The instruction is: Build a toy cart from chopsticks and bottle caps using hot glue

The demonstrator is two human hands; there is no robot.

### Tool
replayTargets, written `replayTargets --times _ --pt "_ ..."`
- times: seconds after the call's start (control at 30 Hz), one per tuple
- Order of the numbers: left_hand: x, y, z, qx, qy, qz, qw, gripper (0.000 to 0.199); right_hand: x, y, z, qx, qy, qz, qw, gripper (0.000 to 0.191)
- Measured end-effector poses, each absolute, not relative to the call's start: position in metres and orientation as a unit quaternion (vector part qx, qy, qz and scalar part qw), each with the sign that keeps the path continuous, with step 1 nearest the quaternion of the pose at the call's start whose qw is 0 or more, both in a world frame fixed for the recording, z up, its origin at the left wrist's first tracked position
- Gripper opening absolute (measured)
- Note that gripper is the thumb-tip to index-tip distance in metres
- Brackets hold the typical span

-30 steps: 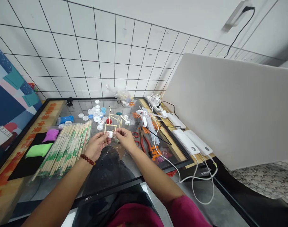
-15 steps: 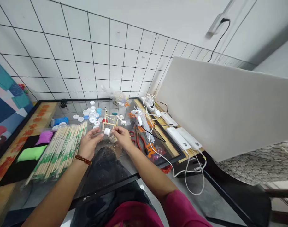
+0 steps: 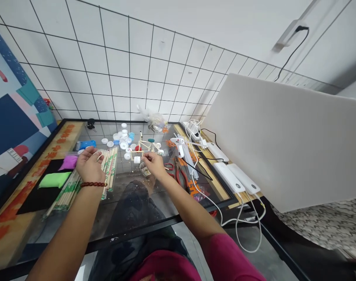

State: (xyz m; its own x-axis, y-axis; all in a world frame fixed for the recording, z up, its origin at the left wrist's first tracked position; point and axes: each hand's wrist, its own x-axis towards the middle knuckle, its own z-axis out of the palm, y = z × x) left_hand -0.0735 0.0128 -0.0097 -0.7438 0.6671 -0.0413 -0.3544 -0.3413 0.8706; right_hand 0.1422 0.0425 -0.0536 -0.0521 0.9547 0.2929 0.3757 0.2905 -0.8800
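Observation:
My right hand [image 3: 154,164] pinches the near end of a small frame of wooden sticks [image 3: 139,151], beside a white cylinder-shaped piece [image 3: 137,159]. White bottle caps are fixed at the frame's sides, and a red cap [image 3: 138,148] and a dark green cap [image 3: 151,140] show by it. My left hand [image 3: 90,167], with a beaded bracelet on the wrist, is raised over packed chopsticks [image 3: 110,168]. Its fingers are bent and apart from the thumb, and I see nothing held in them.
Loose white and blue bottle caps [image 3: 123,145] lie behind the frame. To the right are a white glue gun [image 3: 180,148], red-handled pliers [image 3: 182,177] and cables. Purple and green clay packs [image 3: 55,180] rest on the left. A large white board [image 3: 271,144] stands at right.
My left hand has left the white piece and moved left over the chopsticks. My right hand stays at the stick frame. The camera view has shifted slightly left.

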Motion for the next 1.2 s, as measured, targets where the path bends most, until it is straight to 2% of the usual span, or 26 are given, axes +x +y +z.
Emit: replayTargets --times 0.27,0.7,1.2 --pt "-0.060 0.012 -0.008 0.151 0.470 0.808 0.322 0.030 0.131 0.059 -0.062 -0.543 -0.668 0.284 0.421 0.011" --pt "-0.054 0.009 -0.008 0.158 0.467 0.801 0.340 0.029 0.137 0.056 -0.047 -0.607 -0.677 0.219 0.353 0.014" --pt "-0.057 0.011 -0.017 0.194 0.500 0.775 0.334 0.029 0.140 0.058 -0.044 -0.626 -0.677 0.209 0.325 0.022"
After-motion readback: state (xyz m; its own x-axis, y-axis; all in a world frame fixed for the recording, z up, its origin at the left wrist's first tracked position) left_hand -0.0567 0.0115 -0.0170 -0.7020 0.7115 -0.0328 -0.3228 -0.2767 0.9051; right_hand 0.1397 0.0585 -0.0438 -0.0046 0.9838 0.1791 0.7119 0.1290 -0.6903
